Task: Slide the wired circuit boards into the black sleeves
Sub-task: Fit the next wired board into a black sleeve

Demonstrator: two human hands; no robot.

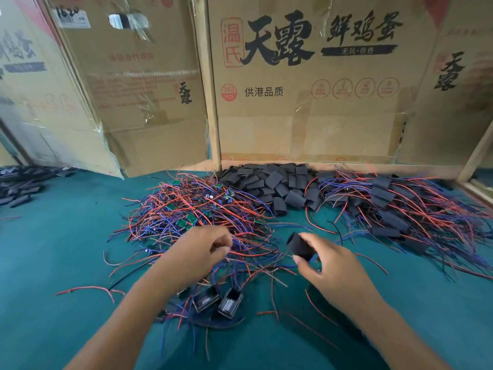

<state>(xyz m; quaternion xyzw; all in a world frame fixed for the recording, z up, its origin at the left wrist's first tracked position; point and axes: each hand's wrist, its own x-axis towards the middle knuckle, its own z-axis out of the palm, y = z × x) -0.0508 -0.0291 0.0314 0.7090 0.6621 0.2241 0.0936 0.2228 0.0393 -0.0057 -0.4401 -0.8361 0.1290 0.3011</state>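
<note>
Head view: left hand (pixel 198 253) fingertips' hold unclear

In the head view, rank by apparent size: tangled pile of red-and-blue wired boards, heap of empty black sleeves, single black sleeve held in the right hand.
1. Tangled pile of red-and-blue wired boards
2. Heap of empty black sleeves
3. Single black sleeve held in the right hand

Green felt-covered table (pixel 66 236), cardboard boxes (pixel 306 102) standing along far edge. Big tangle of red/blue wired circuit boards (pixel 192 209) mid-table. Heap of empty black sleeves (pixel 272 185) right against far edge, touching tangle. Pile of already-sleeved boards (pixel 400 209) toward right edge, wires splayed out. More black sleeves (pixel 24 182) at far left edge. Few black sleeved pieces (pixel 216 303) plus loose wires near front edge.
</note>
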